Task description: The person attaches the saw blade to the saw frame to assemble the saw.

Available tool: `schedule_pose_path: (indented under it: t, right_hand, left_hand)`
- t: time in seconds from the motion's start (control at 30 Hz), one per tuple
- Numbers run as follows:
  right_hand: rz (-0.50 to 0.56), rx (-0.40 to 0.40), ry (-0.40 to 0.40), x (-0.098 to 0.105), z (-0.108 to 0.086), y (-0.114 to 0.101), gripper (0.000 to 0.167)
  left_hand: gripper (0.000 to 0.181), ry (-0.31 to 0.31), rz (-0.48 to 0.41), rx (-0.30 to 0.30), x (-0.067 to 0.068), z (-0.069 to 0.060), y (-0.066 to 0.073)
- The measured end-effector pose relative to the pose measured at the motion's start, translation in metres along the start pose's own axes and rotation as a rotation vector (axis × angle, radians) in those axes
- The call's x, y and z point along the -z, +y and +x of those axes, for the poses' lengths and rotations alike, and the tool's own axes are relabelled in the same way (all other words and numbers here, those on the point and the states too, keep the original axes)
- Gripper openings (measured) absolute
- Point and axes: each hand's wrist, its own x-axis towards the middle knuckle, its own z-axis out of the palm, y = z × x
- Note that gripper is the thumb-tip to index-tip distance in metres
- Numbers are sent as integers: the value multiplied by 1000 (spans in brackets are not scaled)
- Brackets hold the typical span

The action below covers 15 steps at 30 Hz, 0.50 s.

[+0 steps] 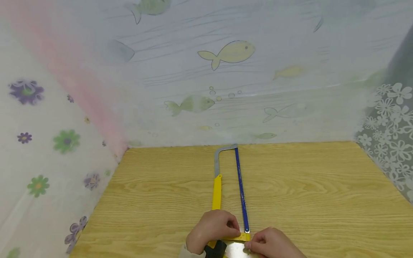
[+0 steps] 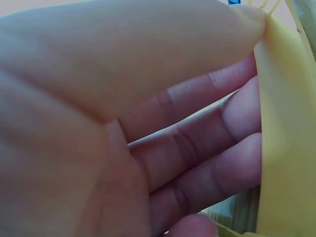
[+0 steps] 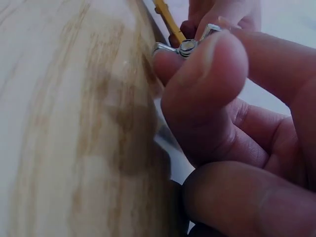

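A hacksaw with a yellow and grey frame (image 1: 217, 193) lies flat on the table, its far end by the wall. Its blue blade (image 1: 241, 190) runs along the right side of the frame. My left hand (image 1: 213, 229) grips the frame's near yellow arm. In the left wrist view, the fingertips of the left hand (image 2: 123, 74) meet the flat yellow frame (image 2: 286, 128). At the near end of the blade, my right hand (image 1: 274, 243) pinches a metal wing nut (image 3: 188, 47) between thumb and finger. The saw's black grip part (image 1: 217, 249) is partly hidden under the left wrist.
The wood-grain table (image 1: 155, 193) ends at a pale wall covering (image 1: 180, 71) with printed fish at the back. Flower-patterned coverings stand at the left (image 1: 48, 150) and right (image 1: 392, 118). A bright, shiny patch (image 1: 237, 249) shows below the hands.
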Motion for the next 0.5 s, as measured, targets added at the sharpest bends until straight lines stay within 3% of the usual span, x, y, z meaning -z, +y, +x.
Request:
schedule_pose_path:
  t: [0.5]
  right_hand:
    - [-30, 83, -31, 2, 0, 2, 24]
  left_hand:
    - [9, 12, 10, -10, -1, 1, -1]
